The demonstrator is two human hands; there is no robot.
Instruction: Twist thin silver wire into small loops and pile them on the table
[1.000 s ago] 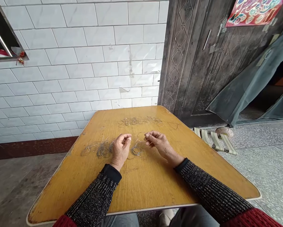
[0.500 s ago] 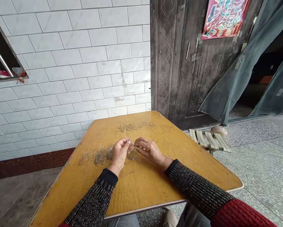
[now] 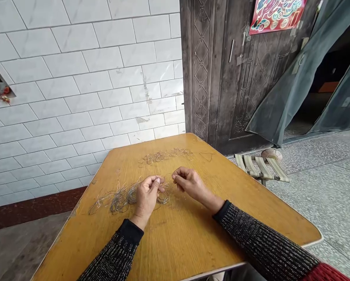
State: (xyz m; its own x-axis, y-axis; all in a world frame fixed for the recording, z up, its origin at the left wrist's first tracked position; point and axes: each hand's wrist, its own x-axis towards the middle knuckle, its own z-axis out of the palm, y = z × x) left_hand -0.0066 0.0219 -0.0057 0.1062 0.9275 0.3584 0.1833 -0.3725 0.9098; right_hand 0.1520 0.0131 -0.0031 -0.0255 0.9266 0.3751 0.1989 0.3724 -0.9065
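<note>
My left hand [image 3: 147,195] is closed in a pinch over the table, thumb against the fingers, on a thin wire that barely shows. To its right my right hand [image 3: 189,183] pinches too, its fingertips on what looks like the wire's other end; the strand between the hands is very faint. Coils of grey wire [image 3: 119,201] lie left of my left hand, partly hidden behind it. A smaller wire coil [image 3: 163,198] rests just below the gap between my hands. Farther back is a row of thin wire loops [image 3: 166,155].
Everything lies on a yellow wooden table [image 3: 175,238] with a pale edge. Behind it stand a white tiled wall [image 3: 75,78] and a dark carved door [image 3: 218,78]. A folding stool [image 3: 261,168] with striped straps is on the floor at right, near a grey curtain [image 3: 292,89].
My hands have drawn apart, the right one moving rightward, both still pinching. The view has tilted and shifted slightly; the coils stay on the table.
</note>
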